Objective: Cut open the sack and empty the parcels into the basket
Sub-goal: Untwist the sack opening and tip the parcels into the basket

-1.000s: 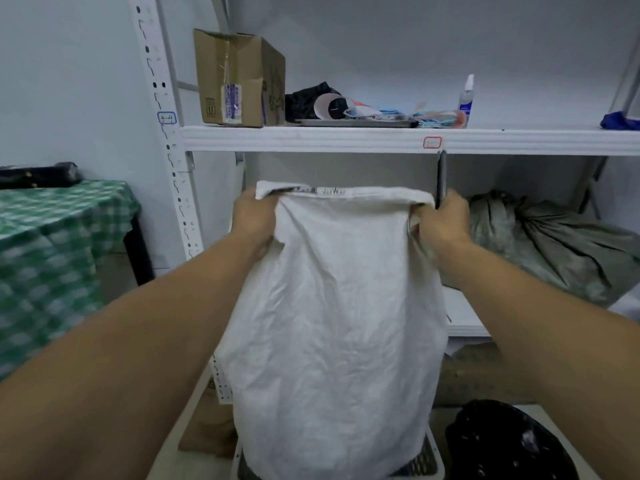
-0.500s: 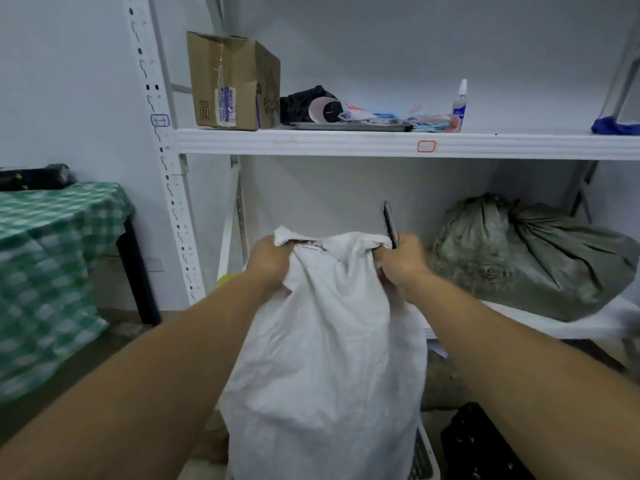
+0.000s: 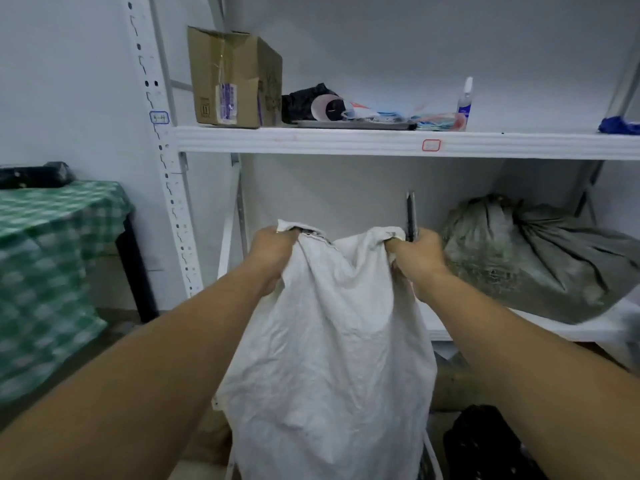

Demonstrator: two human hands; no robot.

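A white woven sack (image 3: 332, 358) hangs upside down in front of me, its lower end dropping out of the bottom of the view. My left hand (image 3: 272, 252) grips its upper left corner. My right hand (image 3: 417, 256) grips the upper right corner and also holds a thin dark cutter (image 3: 410, 216) that points straight up. The top edge sags between the two fists. A sliver of the white basket (image 3: 433, 459) shows beside the sack at the bottom right. No parcels are visible.
A white metal shelf rack (image 3: 346, 142) stands right behind the sack, with a cardboard box (image 3: 232, 77) and a spray bottle (image 3: 464, 103) on top. A grey tied sack (image 3: 540, 258) lies on the lower shelf. A green checked table (image 3: 52, 265) is left; a black bag (image 3: 491, 445) bottom right.
The sack's top edge was stretched wide and high a second ago. Both hands have come down and closer together, so the top edge now sags and bunches.
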